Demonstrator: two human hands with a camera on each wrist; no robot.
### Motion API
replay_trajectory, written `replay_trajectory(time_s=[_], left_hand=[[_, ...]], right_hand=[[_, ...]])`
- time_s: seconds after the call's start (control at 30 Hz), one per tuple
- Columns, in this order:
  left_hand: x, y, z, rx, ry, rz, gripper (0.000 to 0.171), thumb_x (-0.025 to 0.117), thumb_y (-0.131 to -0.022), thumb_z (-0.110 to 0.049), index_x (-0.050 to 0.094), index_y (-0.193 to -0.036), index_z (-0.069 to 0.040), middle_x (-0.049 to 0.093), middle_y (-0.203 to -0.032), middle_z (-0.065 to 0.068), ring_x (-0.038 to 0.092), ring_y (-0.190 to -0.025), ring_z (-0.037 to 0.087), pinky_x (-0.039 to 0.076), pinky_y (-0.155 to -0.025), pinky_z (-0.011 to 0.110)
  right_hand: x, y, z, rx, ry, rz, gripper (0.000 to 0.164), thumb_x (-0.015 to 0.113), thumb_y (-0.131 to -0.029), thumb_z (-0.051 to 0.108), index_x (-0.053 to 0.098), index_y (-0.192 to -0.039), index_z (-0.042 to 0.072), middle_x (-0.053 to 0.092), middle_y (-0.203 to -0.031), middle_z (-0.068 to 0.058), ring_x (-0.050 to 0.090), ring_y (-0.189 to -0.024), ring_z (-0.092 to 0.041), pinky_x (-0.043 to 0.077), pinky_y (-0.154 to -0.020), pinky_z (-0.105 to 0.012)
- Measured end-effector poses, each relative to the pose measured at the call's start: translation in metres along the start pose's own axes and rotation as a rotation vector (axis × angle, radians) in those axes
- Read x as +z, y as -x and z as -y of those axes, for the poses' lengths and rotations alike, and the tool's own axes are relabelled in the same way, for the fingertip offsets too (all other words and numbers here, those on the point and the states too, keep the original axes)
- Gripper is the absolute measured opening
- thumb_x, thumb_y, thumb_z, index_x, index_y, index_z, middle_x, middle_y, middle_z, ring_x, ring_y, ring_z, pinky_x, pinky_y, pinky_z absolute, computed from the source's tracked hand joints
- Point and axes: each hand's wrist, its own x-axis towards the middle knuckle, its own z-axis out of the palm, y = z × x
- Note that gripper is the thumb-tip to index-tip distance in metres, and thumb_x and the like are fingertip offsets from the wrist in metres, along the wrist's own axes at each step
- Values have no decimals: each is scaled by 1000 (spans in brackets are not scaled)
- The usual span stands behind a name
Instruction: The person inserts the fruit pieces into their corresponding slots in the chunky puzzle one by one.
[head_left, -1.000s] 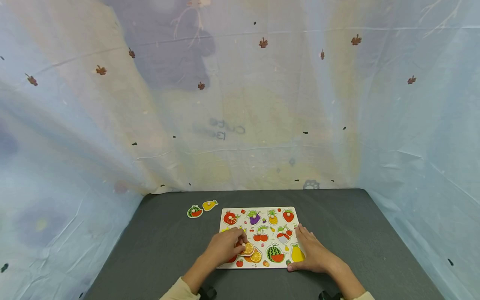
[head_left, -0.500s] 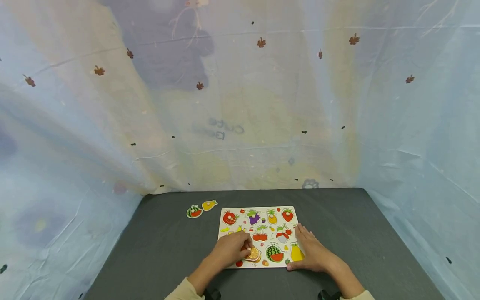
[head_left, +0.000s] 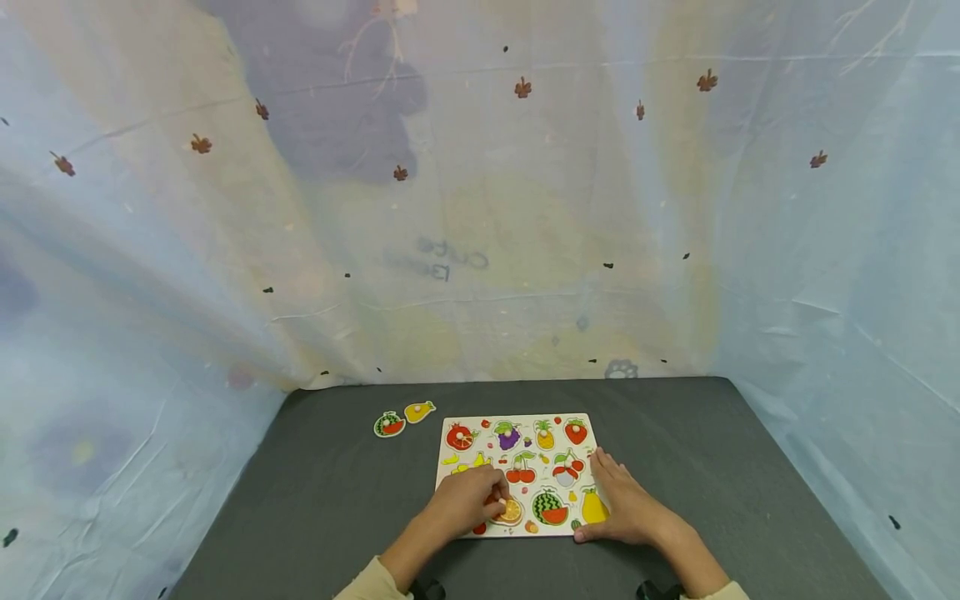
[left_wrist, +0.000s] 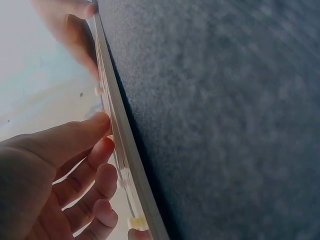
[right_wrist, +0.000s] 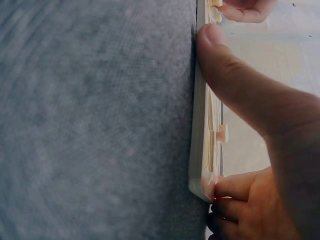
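Thumb and forefinger of my left hand pinch an orange-slice puzzle piece over the lower left part of the fruit puzzle board. Whether the piece sits flush cannot be told. In the left wrist view the left hand's other fingers are loosely bent beside the board. My right hand rests at the board's lower right corner, its fingers extended along the right side and the thumb on the near edge. The right wrist view shows that thumb pressing the board's edge.
A loose watermelon piece and a pear piece lie on the dark grey table, left of the board's far corner. A patterned cloth hangs behind and at both sides of the table.
My left hand has moved slightly right with the orange-slice piece, which now lies over the printed orange on the board. The right hand has stayed in place.
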Motion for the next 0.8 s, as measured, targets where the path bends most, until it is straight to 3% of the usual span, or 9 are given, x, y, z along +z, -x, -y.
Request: replay_trajectory(time_s=[0.27,0.57,0.8], left_hand=[[0,0,-3,-15,46,29,15,83,-96,-21,69,-95,-28,57,-81,-19,49,-67,-2,44,-61,22],[1,0,-2,-27,39,36,17,83,-96,-25,67,-94,-29,56,-81,-19,49,-67,-1,43,-61,23],[2,0,14,-40,38,-36,16,81,-98,-38,66,-93,-31,57,-84,-21,51,-68,-3,44,-62,24]], right_hand=[[0,1,1,2,-7,-2,141,96,-72,61,19,-165,-12,13,-174,-32,18,-161,-48,15,-128,-65],[-1,2,2,-2,-6,3,141,96,-72,60,18,-165,-12,13,-174,-33,18,-161,-49,15,-127,-66],[-1,1,2,-5,3,-2,141,95,-72,61,18,-165,-12,13,-174,-33,18,-161,-49,16,-127,-66]])
